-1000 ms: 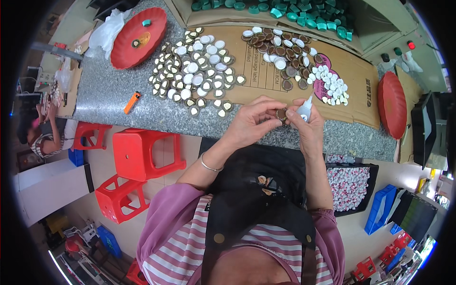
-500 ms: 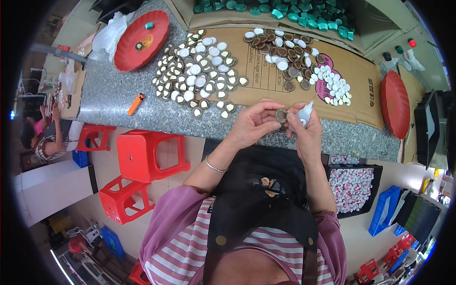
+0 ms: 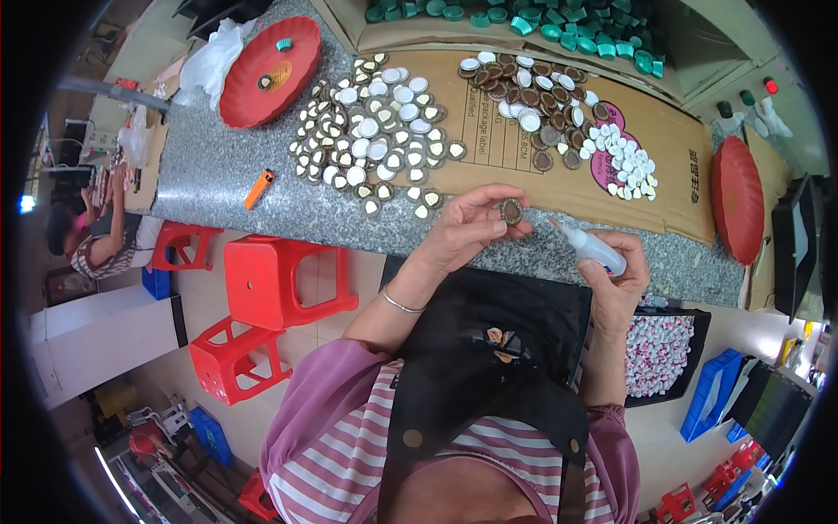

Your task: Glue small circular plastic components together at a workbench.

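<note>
Between thumb and fingers, my left hand pinches a small round brown disc with a ridged rim, held just over the counter's front edge. My right hand is wrapped round a translucent squeeze bottle, whose narrow tip points up and left, apart from the disc. Beyond my hands lies a flat cardboard sheet. On its right part is a cluster of small white pieces. Brown and white discs are heaped behind them, and many discs topped with pale pieces spread to the left.
Red scalloped trays sit at both ends of the grey speckled counter. An orange lighter lies near its front edge. Green fluted cups fill a shelf behind. Red stools stand below left; another person sits at far left.
My right hand has moved right and slightly down with the squeeze bottle, away from my left hand. The bottle has tipped toward level. My left hand still holds the disc, its face now more visible.
</note>
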`<state>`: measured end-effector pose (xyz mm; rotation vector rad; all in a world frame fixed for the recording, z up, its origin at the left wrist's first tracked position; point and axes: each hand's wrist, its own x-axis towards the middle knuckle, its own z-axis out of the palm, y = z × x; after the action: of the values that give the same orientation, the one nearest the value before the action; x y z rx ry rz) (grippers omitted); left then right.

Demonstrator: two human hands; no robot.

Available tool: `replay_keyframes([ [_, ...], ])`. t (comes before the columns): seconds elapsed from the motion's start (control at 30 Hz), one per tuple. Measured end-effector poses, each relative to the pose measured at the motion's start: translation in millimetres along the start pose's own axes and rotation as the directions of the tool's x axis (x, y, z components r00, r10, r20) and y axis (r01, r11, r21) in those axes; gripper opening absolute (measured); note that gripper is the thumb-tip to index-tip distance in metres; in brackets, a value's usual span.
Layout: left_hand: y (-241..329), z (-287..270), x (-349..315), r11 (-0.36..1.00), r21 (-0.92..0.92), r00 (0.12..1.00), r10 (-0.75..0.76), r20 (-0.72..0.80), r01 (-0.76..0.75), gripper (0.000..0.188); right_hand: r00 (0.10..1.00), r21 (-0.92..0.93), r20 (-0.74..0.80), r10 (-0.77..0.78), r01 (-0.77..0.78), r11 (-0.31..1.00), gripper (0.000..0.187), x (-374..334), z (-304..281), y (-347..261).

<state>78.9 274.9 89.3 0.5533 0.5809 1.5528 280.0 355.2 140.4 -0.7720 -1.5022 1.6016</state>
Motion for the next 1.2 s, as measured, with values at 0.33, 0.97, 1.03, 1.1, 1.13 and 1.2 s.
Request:
replay_keyframes([
  [0.33, -2, -4, 0, 0.997, -0.063, 0.998, -0.049, -0.029, 0.047, 0.039, 0.962, -0.226, -0.012, -0.273, 0.263, 0.938, 0.027, 1, 8, -13],
  [0.97, -3, 1, -1, 0.999, -0.032, 0.998, -0.038, -0.053, 0.036, 0.035, 0.889, -0.489, 0.186, -0.418, 0.453, 0.746, 0.029, 4, 22, -12],
  [1.03, -4, 1, -1, 0.999, -0.030, 0.999, -0.027, -0.034, 0.026, 0.034, 0.890, -0.501, 0.192, -0.414, 0.451, 0.738, 0.030, 5, 23, -13],
  [1.1, -5, -2, -1, 0.999, -0.024, 0.999, -0.030, -0.023, 0.029, 0.034, 0.890, -0.502, 0.192, -0.414, 0.452, 0.737, 0.030, 5, 23, -12],
  [1.13, -5, -3, -1, 0.999, -0.018, 0.999, -0.032, -0.012, 0.032, 0.034, 0.889, -0.503, 0.191, -0.415, 0.452, 0.736, 0.031, 5, 23, -12],
  [1.2, -5, -2, -1, 0.999, -0.015, 0.999, -0.037, -0.018, 0.037, 0.034, 0.889, -0.505, 0.193, -0.416, 0.454, 0.734, 0.031, 5, 23, -12],
])
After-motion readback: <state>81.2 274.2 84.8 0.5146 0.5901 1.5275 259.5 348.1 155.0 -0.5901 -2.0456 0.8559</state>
